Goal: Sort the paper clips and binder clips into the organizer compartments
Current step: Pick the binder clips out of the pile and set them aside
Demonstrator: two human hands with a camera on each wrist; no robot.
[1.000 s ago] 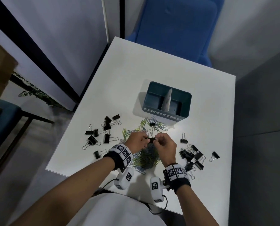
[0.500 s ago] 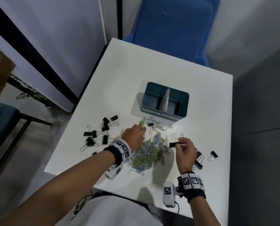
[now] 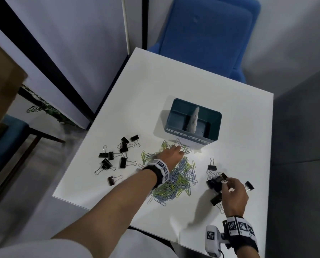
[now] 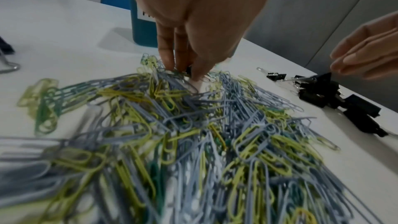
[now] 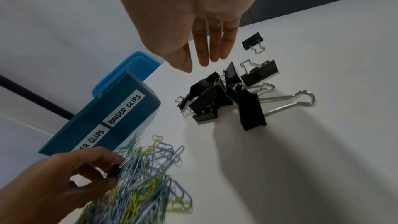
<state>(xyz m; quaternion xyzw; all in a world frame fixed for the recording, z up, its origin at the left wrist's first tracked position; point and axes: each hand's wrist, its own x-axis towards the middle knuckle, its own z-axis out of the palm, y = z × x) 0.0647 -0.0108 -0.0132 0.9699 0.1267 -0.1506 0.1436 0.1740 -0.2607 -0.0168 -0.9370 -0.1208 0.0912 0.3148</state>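
Note:
A teal organizer (image 3: 175,116) with two compartments, labelled for paper clips and binder clips (image 5: 124,108), stands mid-table. In front of it lies a heap of blue, yellow and green paper clips (image 3: 177,181). My left hand (image 3: 179,150) reaches into the heap's far edge, where its fingertips (image 4: 165,60) pinch a small black binder clip (image 5: 114,171). My right hand (image 5: 200,65) hovers with straight fingers and holds nothing. It is just above a pile of black binder clips (image 5: 226,96) to the right of the heap.
More black binder clips (image 3: 118,155) lie scattered on the left of the white table (image 3: 155,81). A lone binder clip (image 3: 249,185) sits near the right edge. A blue chair (image 3: 207,34) stands behind the table, and a wall panel runs along the left.
The hands parted from the heap's middle. My right hand carried a binder clip to the right pile and let it go. My left hand moved forward toward the organizer.

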